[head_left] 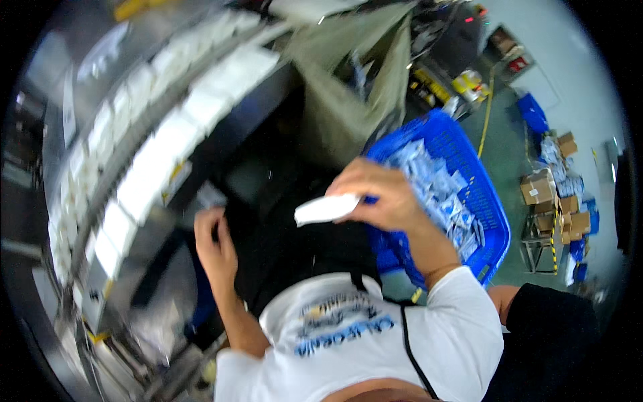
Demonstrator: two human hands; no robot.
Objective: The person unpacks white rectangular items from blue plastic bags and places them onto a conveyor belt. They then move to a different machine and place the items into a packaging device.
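Sachet (326, 208) in right hand (382, 194): plain white.
Crate (485, 201): bright blue, lattice-patterned walls.
Packets (439, 187) in crate: white and pale blue.
Conveyor (107, 87): silver-grey, carrying rows of white packs (154, 161).
Shirt (375, 342): white, blue lettering.
Cartons (539, 187): brown.
Floor (509, 154): dull green.

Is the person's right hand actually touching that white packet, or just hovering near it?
Touching. The head view shows the right hand pinching one end of the white packet between its fingertips, beside the blue basket.

R hand (382, 194) pinching, L hand (213, 234) curled
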